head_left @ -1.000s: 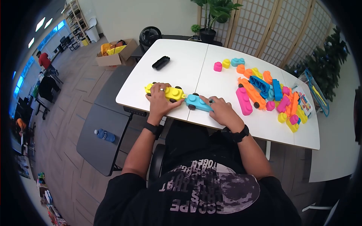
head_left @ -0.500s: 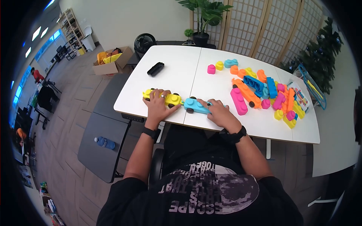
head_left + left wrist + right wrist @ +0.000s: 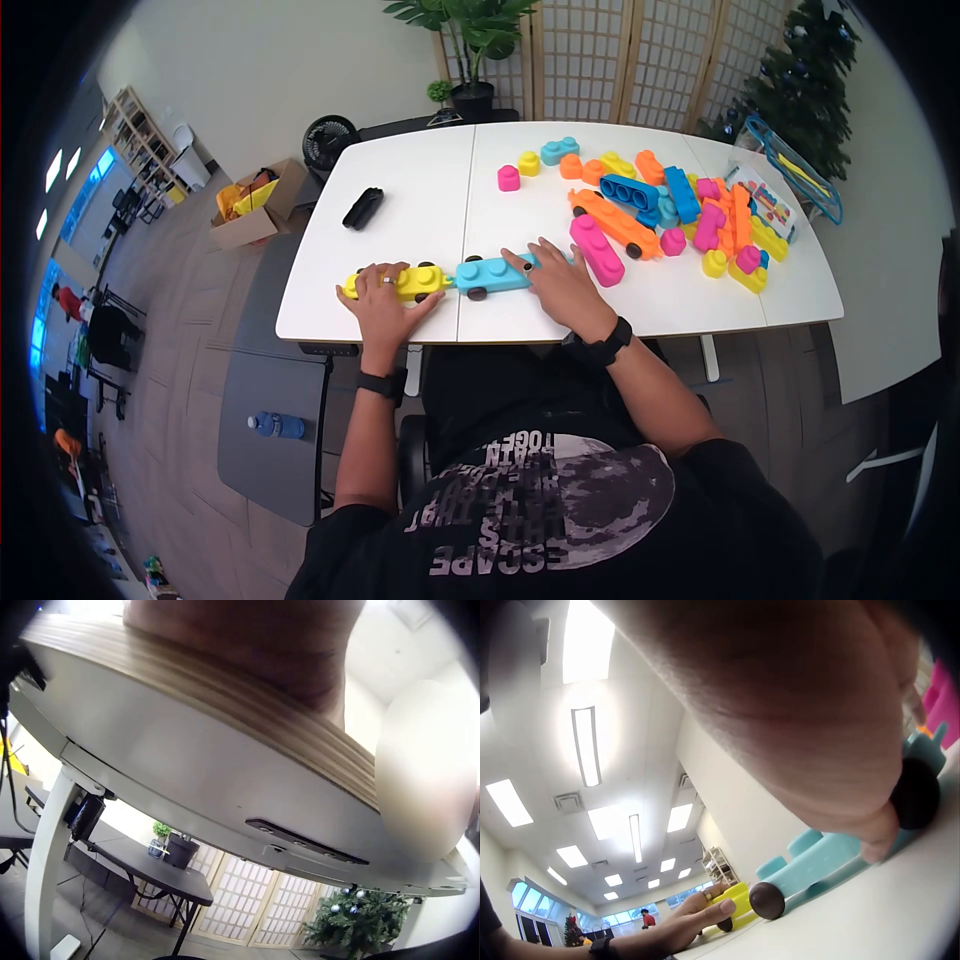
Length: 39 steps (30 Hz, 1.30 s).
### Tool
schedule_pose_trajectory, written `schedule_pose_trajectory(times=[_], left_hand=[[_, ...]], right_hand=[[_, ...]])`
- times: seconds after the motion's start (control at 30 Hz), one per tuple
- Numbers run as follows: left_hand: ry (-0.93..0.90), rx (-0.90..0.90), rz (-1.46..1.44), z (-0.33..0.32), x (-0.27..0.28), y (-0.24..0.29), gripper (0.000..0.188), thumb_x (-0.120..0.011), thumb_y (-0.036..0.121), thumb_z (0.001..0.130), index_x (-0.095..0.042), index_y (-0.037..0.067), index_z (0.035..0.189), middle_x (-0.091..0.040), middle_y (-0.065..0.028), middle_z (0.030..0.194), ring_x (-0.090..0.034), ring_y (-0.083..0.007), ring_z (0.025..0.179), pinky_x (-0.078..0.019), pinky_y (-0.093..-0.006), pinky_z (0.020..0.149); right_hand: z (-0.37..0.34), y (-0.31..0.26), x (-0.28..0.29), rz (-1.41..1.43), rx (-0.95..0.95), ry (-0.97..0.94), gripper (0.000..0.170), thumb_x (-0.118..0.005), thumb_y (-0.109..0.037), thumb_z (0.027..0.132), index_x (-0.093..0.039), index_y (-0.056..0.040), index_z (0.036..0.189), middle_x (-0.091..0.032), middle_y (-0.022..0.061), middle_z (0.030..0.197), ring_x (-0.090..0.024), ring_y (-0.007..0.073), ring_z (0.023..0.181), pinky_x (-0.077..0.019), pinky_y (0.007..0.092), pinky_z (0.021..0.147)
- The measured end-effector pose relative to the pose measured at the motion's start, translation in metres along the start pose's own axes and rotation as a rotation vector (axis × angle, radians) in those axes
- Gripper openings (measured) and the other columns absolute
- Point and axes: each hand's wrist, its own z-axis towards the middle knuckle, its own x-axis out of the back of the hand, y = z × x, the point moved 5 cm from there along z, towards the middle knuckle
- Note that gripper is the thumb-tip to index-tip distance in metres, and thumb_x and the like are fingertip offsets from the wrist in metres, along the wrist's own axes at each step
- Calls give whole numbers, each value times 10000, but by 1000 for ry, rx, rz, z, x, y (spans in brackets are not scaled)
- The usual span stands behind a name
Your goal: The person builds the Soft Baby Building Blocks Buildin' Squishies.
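A yellow wheeled base [image 3: 424,281] lies near the table's front left, its end meeting the light blue wheeled base [image 3: 490,273] at a small link. The left hand [image 3: 384,312] grips the yellow base, thumb on the near side and fingers over the top. Over the right part of the light blue base lies the right hand [image 3: 566,288], its thumb and fingers around it. In the right wrist view the light blue base [image 3: 821,862] stands on dark wheels, thumb against its side. The left wrist view shows mainly the table's underside, with the held base hidden.
On the white table [image 3: 400,200], a black wheeled piece [image 3: 363,208] lies at the back left. A pink long block [image 3: 597,251] and an orange wheeled base [image 3: 613,224] lie right of the right hand, beside a pile of coloured blocks. A bottle [image 3: 276,425] lies on the dark side table.
The head view has shifted. Both hands stay on the linked yellow and light blue bases, and the right hand's fingers reach further across the light blue one.
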Motion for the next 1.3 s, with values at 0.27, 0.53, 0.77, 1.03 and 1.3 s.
schedule_pose_trajectory(times=[0.27, 0.53, 0.77, 1.03, 1.3], left_hand=[[39, -38, 6, 0, -5, -7, 711, -870, 681, 781, -733, 218, 1302, -627, -44, 1345, -534, -309, 1378, -197, -740, 1195], [120, 6, -78, -2, -1, -13, 657, -778, 609, 896, -714, 187, 1396, -633, -63, 1358, -551, -308, 1309, -235, -719, 1147], [132, 205, -370, -1, -8, -39, 626, -735, 426, 988, -604, 92, 1501, -615, -139, 1436, -516, -356, 1369, -386, -543, 1155], [-41, 134, -413, 0, 11, -56, 1054, -984, 471, 758, -499, -20, 1553, -614, -238, 1437, -546, -402, 1349, -465, -491, 1167], [-95, 222, -347, 4, 6, -52, 1039, -1008, 419, 734, -516, -44, 1525, -638, -224, 1419, -595, -390, 1324, -499, -480, 1127]], right_hand=[[-11, 68, 47, 182, -191, 144, 623, -750, -397, 1013, -605, -149, 1565, -612, 170, 1490, -546, 386, 1430, -436, 580, 1173], [39, 101, 103, -50, -249, -55, 587, -783, -377, 980, -661, -97, 1481, -683, 167, 1375, -635, 393, 1297, -549, 525, 1072], [212, 88, 43, -10, 117, 44, 499, -763, -181, 926, -679, -80, 1408, -721, 202, 1303, -702, 412, 1229, -598, 525, 1013], [268, 100, -44, -53, 138, -16, 274, -751, -93, 855, -721, -71, 1126, -740, 209, 1148, -700, 444, 1108, -586, 520, 974], [229, -96, 46, 456, 417, -41, 422, -840, -201, 901, -661, 8, 1221, -724, 248, 1059, -724, 407, 1019, -583, 482, 911]])
